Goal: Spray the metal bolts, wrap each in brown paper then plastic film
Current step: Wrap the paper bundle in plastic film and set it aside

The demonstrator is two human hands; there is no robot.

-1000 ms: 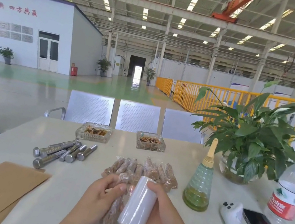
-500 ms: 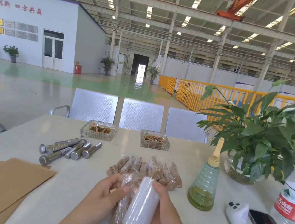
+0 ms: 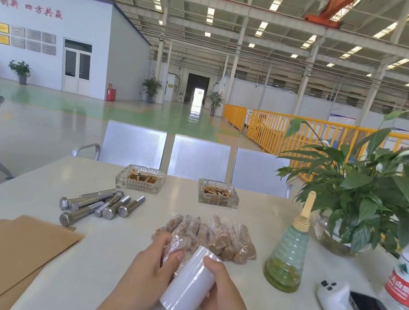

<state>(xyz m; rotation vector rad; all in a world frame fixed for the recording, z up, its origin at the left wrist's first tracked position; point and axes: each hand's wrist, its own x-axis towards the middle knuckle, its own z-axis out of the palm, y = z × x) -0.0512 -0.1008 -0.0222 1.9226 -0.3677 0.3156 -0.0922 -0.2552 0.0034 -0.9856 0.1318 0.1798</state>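
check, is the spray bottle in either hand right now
No, the spray bottle stands alone on the table, right of the wrapped bolts.

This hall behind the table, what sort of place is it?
Most likely a factory or industrial workshop: an orange overhead crane runs under a steel-truss roof, yellow safety railings fence off a work area, and loose steel bolts lie on the table.

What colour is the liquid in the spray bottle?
Yellow-green, pooled at the bottom of the clear ribbed spray bottle; head view shows it.
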